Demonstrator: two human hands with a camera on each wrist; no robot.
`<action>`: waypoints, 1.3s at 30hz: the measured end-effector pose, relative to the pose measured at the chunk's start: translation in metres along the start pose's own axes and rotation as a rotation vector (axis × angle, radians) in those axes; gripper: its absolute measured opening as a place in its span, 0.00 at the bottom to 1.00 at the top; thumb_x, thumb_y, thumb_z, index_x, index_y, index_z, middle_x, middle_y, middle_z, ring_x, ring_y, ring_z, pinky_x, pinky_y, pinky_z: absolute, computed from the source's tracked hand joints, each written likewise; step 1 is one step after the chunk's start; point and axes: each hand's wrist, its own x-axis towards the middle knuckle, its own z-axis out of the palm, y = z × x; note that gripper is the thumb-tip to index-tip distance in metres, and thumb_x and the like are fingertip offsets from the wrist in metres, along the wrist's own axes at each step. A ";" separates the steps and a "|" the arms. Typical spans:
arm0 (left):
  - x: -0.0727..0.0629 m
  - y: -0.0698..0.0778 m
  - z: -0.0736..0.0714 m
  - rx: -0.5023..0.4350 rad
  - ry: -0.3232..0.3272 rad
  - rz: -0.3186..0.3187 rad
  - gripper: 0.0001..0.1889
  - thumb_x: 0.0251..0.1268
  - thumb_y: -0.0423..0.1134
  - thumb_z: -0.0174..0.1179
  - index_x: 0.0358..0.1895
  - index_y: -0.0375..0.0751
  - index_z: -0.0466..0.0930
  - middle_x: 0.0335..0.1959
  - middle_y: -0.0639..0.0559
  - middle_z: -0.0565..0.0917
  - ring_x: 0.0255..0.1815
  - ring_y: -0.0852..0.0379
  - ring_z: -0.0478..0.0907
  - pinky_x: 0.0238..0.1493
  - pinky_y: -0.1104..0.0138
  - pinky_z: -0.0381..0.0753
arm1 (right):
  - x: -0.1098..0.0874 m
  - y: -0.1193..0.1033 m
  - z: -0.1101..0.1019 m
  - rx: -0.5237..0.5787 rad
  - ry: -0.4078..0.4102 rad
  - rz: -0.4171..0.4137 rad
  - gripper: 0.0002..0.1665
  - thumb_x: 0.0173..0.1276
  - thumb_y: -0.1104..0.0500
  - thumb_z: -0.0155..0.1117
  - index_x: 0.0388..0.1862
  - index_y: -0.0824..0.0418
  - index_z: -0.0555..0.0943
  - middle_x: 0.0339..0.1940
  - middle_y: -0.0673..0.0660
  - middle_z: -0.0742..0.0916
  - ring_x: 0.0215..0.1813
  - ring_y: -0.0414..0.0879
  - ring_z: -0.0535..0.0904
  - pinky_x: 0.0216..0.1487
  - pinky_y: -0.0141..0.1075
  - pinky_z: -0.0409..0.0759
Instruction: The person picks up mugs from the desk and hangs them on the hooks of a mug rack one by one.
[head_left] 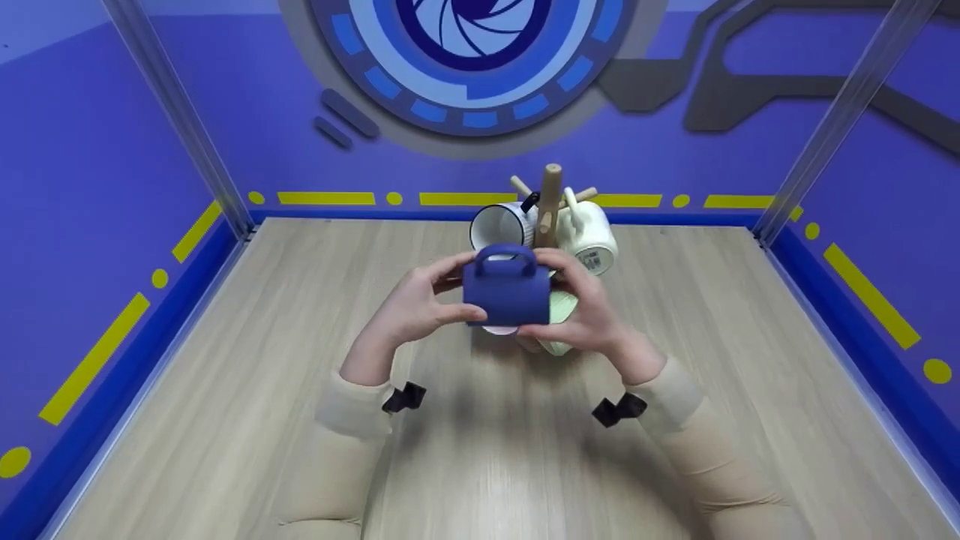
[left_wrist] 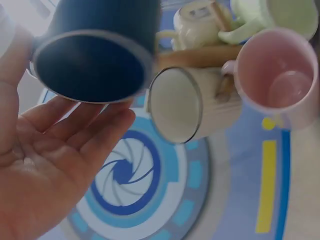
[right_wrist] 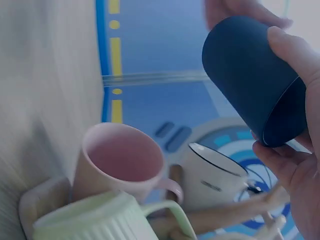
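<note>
A dark blue mug [head_left: 507, 296] is held up on its side between both hands, its handle [head_left: 506, 253] at the top. My left hand [head_left: 420, 304] grips its left end, thumb in front and fingers behind. At the right end my right hand [head_left: 585, 311] holds it the same way, thumb low on the front. In the right wrist view the blue mug [right_wrist: 252, 75] shows its smooth side. Just beyond stands a wooden mug tree [head_left: 551, 199], partly hidden by the mug and hands.
On the tree hang a white mug with a dark rim [head_left: 497, 227], a cream mug [head_left: 591, 234], a pale green mug [right_wrist: 100, 220] and a pink mug [right_wrist: 122, 155]. Wooden pegs [head_left: 585, 193] stick out near the top. Blue panels [head_left: 90, 187] wall the wood-grain table [head_left: 315, 262].
</note>
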 end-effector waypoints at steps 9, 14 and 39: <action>0.027 -0.017 0.034 -0.360 0.076 -0.011 0.47 0.53 0.49 0.79 0.76 0.40 0.68 0.71 0.36 0.75 0.70 0.41 0.77 0.68 0.60 0.81 | -0.001 0.001 -0.023 0.117 0.126 0.403 0.48 0.50 0.72 0.80 0.69 0.72 0.67 0.60 0.67 0.80 0.54 0.42 0.82 0.50 0.29 0.85; 0.039 -0.025 0.053 -0.423 0.147 -0.114 0.39 0.63 0.47 0.74 0.75 0.42 0.70 0.72 0.37 0.76 0.67 0.42 0.80 0.58 0.62 0.86 | 0.000 0.010 -0.031 0.058 0.153 0.537 0.44 0.54 0.69 0.77 0.70 0.68 0.70 0.59 0.65 0.82 0.53 0.45 0.80 0.49 0.29 0.81; 0.054 -0.047 0.077 -0.516 0.262 -0.181 0.34 0.67 0.37 0.69 0.75 0.44 0.70 0.72 0.39 0.74 0.69 0.42 0.78 0.59 0.57 0.87 | -0.006 0.040 -0.039 -0.232 0.089 0.410 0.46 0.51 0.57 0.85 0.69 0.62 0.76 0.62 0.70 0.71 0.62 0.49 0.58 0.68 0.55 0.64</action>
